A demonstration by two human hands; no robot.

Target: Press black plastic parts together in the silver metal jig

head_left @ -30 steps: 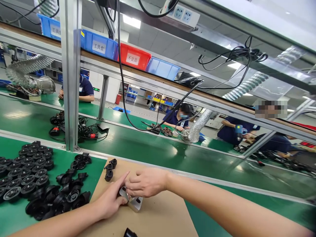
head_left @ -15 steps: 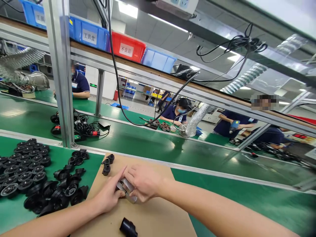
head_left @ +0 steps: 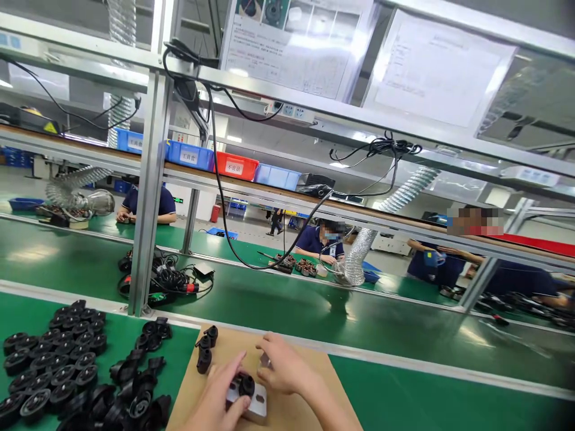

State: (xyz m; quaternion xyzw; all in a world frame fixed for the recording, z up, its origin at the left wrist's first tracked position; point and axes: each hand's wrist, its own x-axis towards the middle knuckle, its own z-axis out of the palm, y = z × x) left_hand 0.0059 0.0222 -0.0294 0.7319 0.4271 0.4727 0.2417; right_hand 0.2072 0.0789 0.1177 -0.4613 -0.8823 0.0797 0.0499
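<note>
On a brown cardboard sheet [head_left: 309, 371], my left hand [head_left: 220, 392] is closed around a silver metal block [head_left: 257, 402] with slotted holes. A small black plastic fitting [head_left: 247, 385] sits upright in the block, between my left thumb and fingers. To the right and apart from it, my right hand [head_left: 285, 365] is curled with thumb and fingers around a small silver metal piece [head_left: 265, 360], mostly hidden by the hand. Several similar black fittings [head_left: 205, 359] stand in a row at the sheet's left edge.
Many round black plastic parts [head_left: 58, 365] cover the green bench at left, with loose curved black parts [head_left: 139, 383] beside them. A metal post [head_left: 150, 197] and hanging black cable [head_left: 220, 197] stand ahead. Co-workers sit and stand beyond the shelf of bins [head_left: 188, 157].
My hands were together over the metal pieces; now my right hand has moved right with one piece, exposing the black fitting in the block. The view has tilted up.
</note>
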